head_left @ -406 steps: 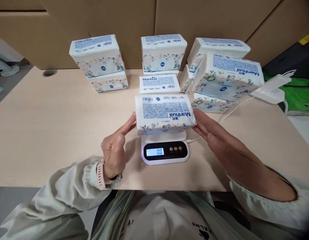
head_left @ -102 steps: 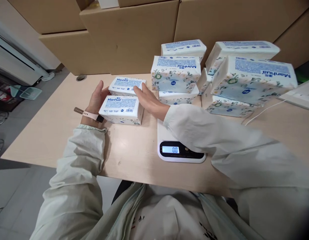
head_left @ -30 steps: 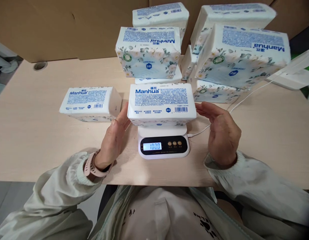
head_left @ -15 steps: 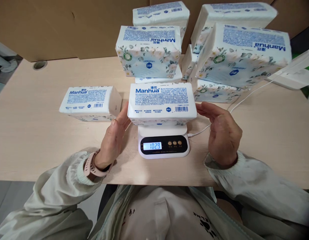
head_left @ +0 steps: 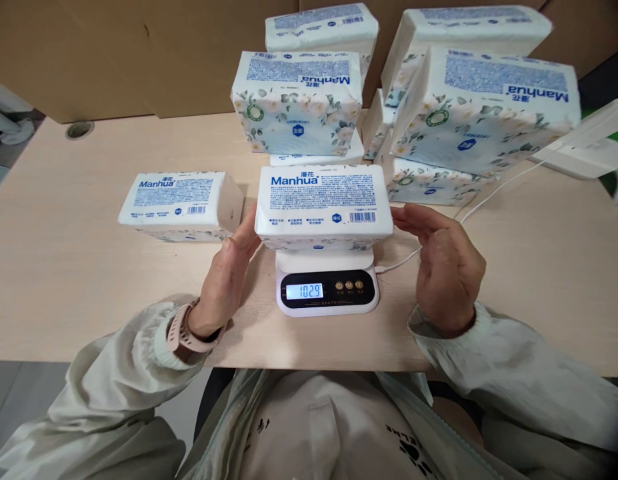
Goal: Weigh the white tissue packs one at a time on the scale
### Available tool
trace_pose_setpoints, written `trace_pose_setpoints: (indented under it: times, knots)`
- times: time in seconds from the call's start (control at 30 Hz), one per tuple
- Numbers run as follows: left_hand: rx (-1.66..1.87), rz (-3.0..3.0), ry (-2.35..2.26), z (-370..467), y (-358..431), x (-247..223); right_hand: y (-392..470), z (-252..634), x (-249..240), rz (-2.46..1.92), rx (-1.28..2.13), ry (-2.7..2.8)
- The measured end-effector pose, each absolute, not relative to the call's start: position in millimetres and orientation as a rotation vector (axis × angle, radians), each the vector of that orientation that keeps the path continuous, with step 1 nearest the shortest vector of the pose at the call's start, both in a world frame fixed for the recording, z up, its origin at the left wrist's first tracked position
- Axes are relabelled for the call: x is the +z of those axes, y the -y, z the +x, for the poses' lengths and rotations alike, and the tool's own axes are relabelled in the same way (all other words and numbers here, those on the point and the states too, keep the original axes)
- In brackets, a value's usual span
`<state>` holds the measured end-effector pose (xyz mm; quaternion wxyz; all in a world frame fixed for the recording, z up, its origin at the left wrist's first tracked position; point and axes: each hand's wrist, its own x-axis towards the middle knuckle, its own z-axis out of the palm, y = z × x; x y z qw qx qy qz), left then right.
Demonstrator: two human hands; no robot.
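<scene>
A white Manhua tissue pack (head_left: 323, 203) lies flat on a small white kitchen scale (head_left: 327, 293), whose lit display reads 102.9. My left hand (head_left: 223, 280) is beside the pack's left end, fingers stretched forward and partly hidden by it. At the right end, my right hand (head_left: 441, 260) has its fingers pointing towards the pack, loosely bent. Both hands are open and flank the pack; whether the fingertips touch it I cannot tell. Another tissue pack (head_left: 179, 205) lies on the table left of my left hand.
Several tissue packs (head_left: 296, 103) are stacked behind the scale, with a taller stack (head_left: 481, 110) at the back right. A white cable (head_left: 499, 190) runs from the scale to a white device (head_left: 583, 160). Brown cardboard (head_left: 139, 60) lines the back of the wooden table (head_left: 63, 280).
</scene>
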<state>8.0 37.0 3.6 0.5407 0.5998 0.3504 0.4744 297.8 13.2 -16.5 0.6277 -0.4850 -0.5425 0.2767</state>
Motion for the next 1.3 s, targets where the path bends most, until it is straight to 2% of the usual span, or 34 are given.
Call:
trace_pose_setpoints:
  times: [0.67, 0.9, 0.97, 1.13, 1.3]
  knots:
    - [1.146, 1.473, -0.789, 7.7, -37.1, 1.7, -9.6, 298.6, -13.4, -1.164, 0.663, 1.302]
    - [1.155, 1.507, -0.802, 11.4, -31.5, 3.1, -2.9, 293.4, -6.7, -1.058, 0.815, 1.58]
    - [1.257, 1.516, -0.858, 11.6, -28.6, 10.4, -3.1, 285.7, 6.3, -0.991, 0.806, 1.683]
    - [1.792, 1.561, -0.955, -3.4, -31.6, 45.9, -30.1, 239.6, 45.7, -0.796, 0.862, 1.836]
    - [1.946, 1.435, -1.175, -52.9, -58.1, 58.7, -80.3, 165.9, 50.9, -0.66, 0.996, 1.907]
